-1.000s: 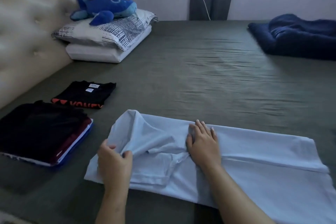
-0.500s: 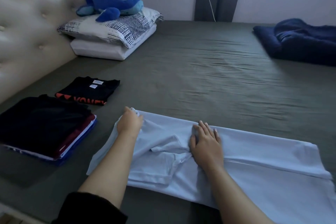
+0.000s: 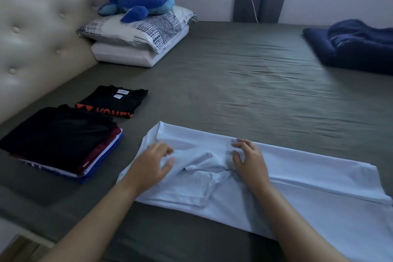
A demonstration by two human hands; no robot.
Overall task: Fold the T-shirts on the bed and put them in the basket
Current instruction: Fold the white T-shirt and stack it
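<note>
A pale blue T-shirt (image 3: 302, 178) lies lengthwise across the near part of the bed, its sides folded in and a sleeve bunched near the collar end. My left hand (image 3: 153, 164) is over the shirt's left end with fingers loosely spread, holding nothing. My right hand (image 3: 248, 159) hovers at the shirt's middle, fingers spread and slightly bent, the heel near the cloth. A stack of folded T-shirts (image 3: 61, 140) with a black one on top sits to the left. A separate folded black T-shirt (image 3: 116, 101) with orange lettering lies behind it. No basket is in view.
The grey-green bed sheet (image 3: 244, 83) stretches far ahead. A tufted headboard (image 3: 38, 27) runs along the left. Two pillows (image 3: 140, 36) with a blue plush whale (image 3: 138, 1) sit at the back left. A dark blue blanket (image 3: 353, 44) lies at the back right.
My left hand has drawn back from the shirt's far left corner to its left end and let go. My right hand has lifted its fingers off the cloth and spread them.
</note>
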